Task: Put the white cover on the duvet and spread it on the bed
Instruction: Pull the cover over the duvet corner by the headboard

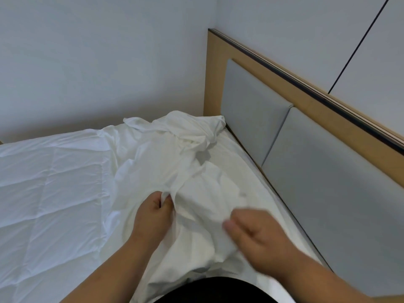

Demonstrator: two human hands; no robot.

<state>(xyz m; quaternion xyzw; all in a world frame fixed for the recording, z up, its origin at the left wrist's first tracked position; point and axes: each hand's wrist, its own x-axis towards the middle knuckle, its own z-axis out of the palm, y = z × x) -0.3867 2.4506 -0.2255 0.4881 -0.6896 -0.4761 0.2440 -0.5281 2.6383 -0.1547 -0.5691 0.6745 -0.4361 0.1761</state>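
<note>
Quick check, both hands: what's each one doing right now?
Left hand: pinches a fold of the white cover.
Right hand: blurred, fingers look relaxed over the cover, holding nothing.

Both forearms are bare, no sleeves showing; a black garment (209,289) sits at bottom centre of the frame.

- The left hand (153,215) reaches forward on a bare forearm, thumb and fingers pinched on a fold of the white cover (196,182).
- The right hand (255,232) hovers blurred just beside it, fingers relaxed, holding nothing.
</note>
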